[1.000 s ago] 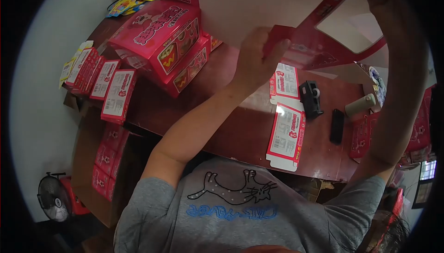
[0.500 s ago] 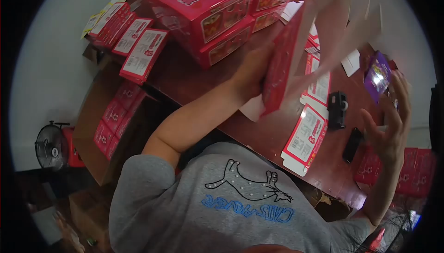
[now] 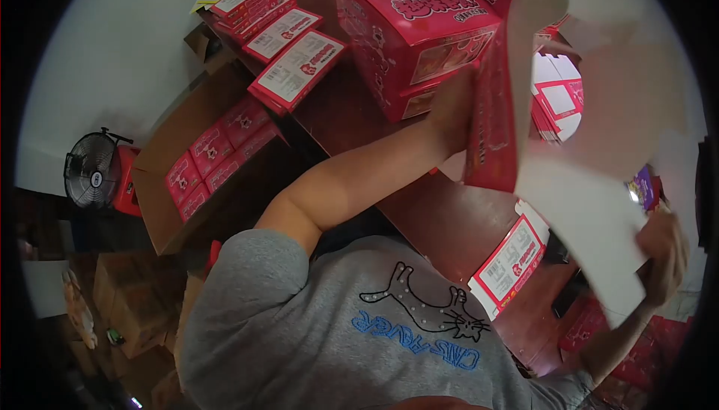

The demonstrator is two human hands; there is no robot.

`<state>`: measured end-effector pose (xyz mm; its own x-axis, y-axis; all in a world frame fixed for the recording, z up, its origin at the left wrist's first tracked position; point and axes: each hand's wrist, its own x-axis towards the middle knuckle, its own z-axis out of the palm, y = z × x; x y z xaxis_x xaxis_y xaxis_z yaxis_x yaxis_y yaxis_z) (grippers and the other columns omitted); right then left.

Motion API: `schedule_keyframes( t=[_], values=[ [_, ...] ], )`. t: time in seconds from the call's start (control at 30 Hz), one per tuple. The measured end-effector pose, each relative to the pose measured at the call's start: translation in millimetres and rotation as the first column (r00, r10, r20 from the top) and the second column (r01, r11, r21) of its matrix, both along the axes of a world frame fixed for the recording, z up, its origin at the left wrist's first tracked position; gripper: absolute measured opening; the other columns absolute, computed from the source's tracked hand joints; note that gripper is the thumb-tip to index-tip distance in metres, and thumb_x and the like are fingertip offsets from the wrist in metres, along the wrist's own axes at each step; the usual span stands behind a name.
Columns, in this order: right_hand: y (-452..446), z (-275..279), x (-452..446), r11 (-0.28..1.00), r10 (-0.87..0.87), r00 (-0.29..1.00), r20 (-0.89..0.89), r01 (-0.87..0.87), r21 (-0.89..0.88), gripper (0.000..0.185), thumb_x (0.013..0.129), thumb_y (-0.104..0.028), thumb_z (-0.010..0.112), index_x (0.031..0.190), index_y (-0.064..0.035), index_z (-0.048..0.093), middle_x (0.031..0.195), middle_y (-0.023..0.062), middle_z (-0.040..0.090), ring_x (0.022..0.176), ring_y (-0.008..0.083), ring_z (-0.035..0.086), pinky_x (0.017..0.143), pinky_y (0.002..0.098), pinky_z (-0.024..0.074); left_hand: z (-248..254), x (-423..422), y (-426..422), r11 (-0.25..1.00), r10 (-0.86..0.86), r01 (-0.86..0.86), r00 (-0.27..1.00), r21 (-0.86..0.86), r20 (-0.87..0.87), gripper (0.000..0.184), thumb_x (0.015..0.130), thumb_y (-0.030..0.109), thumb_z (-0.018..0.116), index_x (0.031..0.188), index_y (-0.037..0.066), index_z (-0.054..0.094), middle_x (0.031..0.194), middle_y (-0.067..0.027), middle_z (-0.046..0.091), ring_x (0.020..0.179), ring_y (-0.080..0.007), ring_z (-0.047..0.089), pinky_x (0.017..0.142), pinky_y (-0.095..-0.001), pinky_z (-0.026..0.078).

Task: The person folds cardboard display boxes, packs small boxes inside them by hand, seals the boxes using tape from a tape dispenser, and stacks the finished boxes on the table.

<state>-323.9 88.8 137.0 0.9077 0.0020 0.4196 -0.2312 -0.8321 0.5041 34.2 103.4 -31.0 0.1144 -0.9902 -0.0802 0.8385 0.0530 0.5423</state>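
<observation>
My left hand [image 3: 454, 114] grips a pink cardboard box [image 3: 494, 122], partly unfolded and held up over the table; the box hides most of the fingers. Its pale inner side and long white flap [image 3: 592, 230] swing out to the right, blurred by motion. My right hand [image 3: 663, 256] has its fingers curled at the edge of that flap, whose lower end passes in front of the wrist. Just beyond the right hand is a shiny purple packet [image 3: 642, 187]. Below the held box, a flattened pink-and-white carton [image 3: 509, 264] lies on the table.
Assembled pink display boxes [image 3: 419, 35] stand on the dark red table [image 3: 427, 215]. Flattened cartons [image 3: 296, 69] are stacked at the left edge, others [image 3: 558, 99] behind the held box. An open brown carton [image 3: 161, 185] holds pink boxes; a fan [image 3: 93, 170] stands beyond.
The view has turned, shifting the scene rightward. The held box has spread open, its white flap now reaching my right hand. That hand's fingers have gone from spread to curled.
</observation>
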Motion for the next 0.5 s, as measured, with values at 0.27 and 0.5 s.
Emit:
schedule_keyframes(
  t=[0.27, 0.5],
  values=[
    [-22, -52, 103, 0.388, -0.008, 0.965, -0.262, 0.245, 0.889, 0.042, 0.098, -0.039, 0.066, 0.090, 0.0019, 0.073, 0.076, 0.0091, 0.069, 0.065, 0.0159, 0.063, 0.066, 0.0323, 0.0502, -105, 20, 30, 0.885, 0.063, -0.149, 0.977, 0.442, 0.204, 0.043, 0.104, 0.051, 0.051, 0.107, 0.012, 0.069, 0.077, 0.0100, 0.048, 0.060, -0.0023, 0.035, 0.052, -0.0220, 0.030],
    [-4, -98, 154, 0.590, 0.191, 0.964, -0.183, 0.037, 0.807, 0.033, 0.081, -0.033, 0.084, 0.090, -0.0034, 0.072, 0.074, 0.0057, 0.067, 0.060, 0.0213, 0.065, 0.054, 0.0345, 0.0483, -86, 22, 27, 0.876, -0.466, 0.275, 0.692, 0.396, 0.552, 0.090, 0.098, 0.082, 0.029, 0.143, 0.008, 0.055, 0.130, -0.0106, 0.059, 0.118, -0.0217, 0.055, 0.096, -0.0381, 0.048]
  ],
)
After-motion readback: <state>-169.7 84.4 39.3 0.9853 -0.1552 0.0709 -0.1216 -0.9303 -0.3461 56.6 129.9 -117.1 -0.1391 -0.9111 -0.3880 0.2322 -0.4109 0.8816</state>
